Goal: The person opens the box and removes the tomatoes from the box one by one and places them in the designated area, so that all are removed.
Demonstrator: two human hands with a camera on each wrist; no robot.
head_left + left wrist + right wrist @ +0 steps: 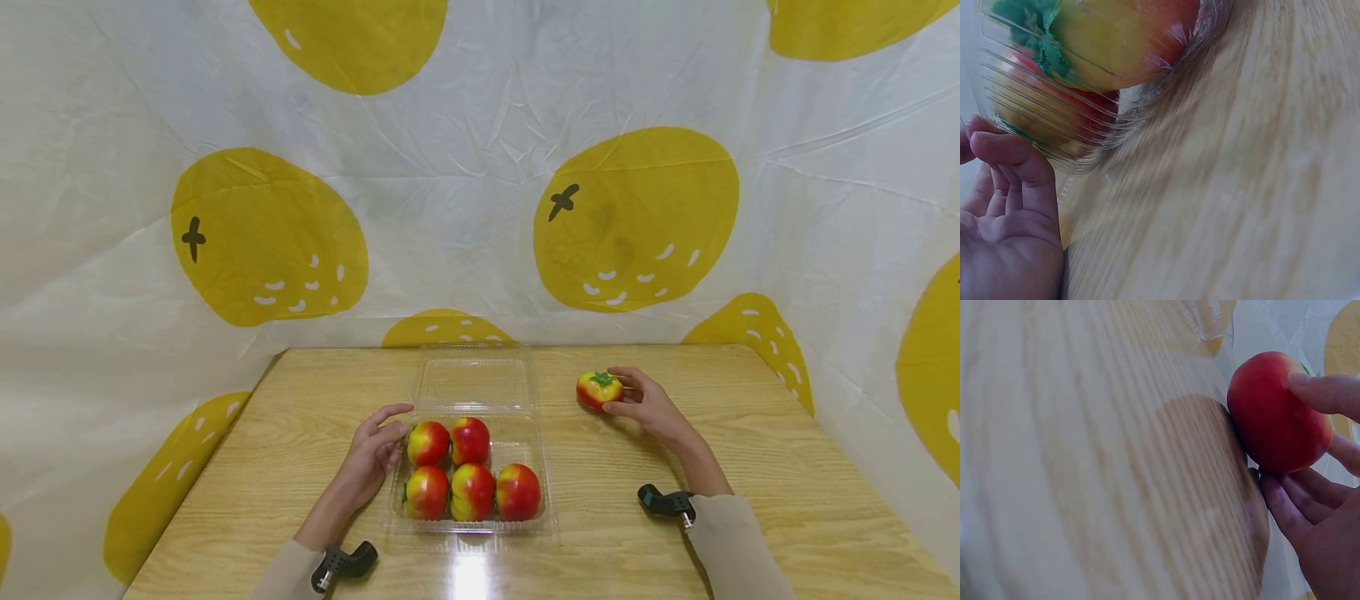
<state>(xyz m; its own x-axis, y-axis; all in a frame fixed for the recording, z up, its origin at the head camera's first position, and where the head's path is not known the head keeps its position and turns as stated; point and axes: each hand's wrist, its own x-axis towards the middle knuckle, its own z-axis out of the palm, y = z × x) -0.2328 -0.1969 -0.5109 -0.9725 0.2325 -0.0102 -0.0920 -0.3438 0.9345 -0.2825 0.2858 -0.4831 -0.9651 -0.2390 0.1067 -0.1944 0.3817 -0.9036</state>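
The right hand's (pixel 656 410) thumb and fingers pinch a squat red-yellow tomato (pixel 591 397), green calyx up, wider axis roughly sideways, right of an open clear container (pixel 519 435). The left hand's (pixel 365 465) fingertips touch the container's left side; whether they pinch, I cannot tell. Inside lie five similar fruits (pixel 472 493).

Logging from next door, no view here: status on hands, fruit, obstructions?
Right hand grips loose fruit; left hand at left side of clear box. Five more fruits inside box. Open lid lies beyond box, not over it.
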